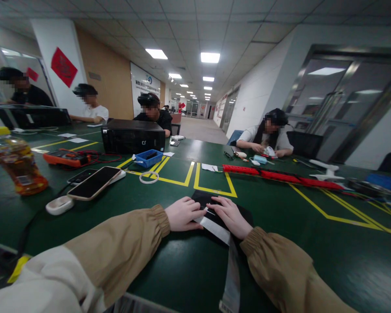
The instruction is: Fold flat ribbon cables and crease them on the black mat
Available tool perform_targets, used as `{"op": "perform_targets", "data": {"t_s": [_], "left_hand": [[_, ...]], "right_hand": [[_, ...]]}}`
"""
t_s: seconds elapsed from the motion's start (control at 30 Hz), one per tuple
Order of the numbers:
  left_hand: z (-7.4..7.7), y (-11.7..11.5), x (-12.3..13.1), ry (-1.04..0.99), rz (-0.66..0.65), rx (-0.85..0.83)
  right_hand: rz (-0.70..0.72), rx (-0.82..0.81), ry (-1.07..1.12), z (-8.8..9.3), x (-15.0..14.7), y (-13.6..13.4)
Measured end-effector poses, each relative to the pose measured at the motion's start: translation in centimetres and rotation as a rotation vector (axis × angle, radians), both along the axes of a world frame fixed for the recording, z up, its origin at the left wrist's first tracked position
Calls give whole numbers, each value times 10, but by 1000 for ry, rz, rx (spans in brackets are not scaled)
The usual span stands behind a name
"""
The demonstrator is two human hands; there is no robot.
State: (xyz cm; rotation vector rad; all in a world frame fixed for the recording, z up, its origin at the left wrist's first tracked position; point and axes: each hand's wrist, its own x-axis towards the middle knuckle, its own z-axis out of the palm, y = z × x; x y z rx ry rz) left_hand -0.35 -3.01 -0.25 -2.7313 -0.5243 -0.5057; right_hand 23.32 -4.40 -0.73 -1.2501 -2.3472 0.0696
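Observation:
My left hand (183, 213) and my right hand (230, 216) rest close together on a flat black item (204, 198) lying on the green table (280, 243). A grey flat ribbon strip (232, 269) runs from between the hands down toward the table's near edge. The left hand's fingers are curled and pinch a thin small pointed thing (209, 210) at the strip's end. The right hand lies with fingers bent, pressing down on the strip and black item. Both sleeves are tan.
To the left lie a phone (94, 182), a white charger (59, 204), a juice bottle (17, 163), an orange multimeter (65, 158), a tape ring (149, 177), a blue tray (149, 158) and a black computer case (133, 135). A red power strip (280, 176) lies right. Several people sit around.

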Motion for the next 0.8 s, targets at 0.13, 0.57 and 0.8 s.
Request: {"op": "perform_targets", "data": {"t_s": [0.13, 0.57, 0.8], "left_hand": [[2, -1, 0, 15, 3, -23], [4, -2, -1, 25, -37, -116], [2, -1, -1, 2, -56, -145]], "right_hand": [[-6, 25, -13, -2, 2, 2], [105, 111, -42, -5, 3, 2], [18, 102, -43, -6, 3, 2]]}}
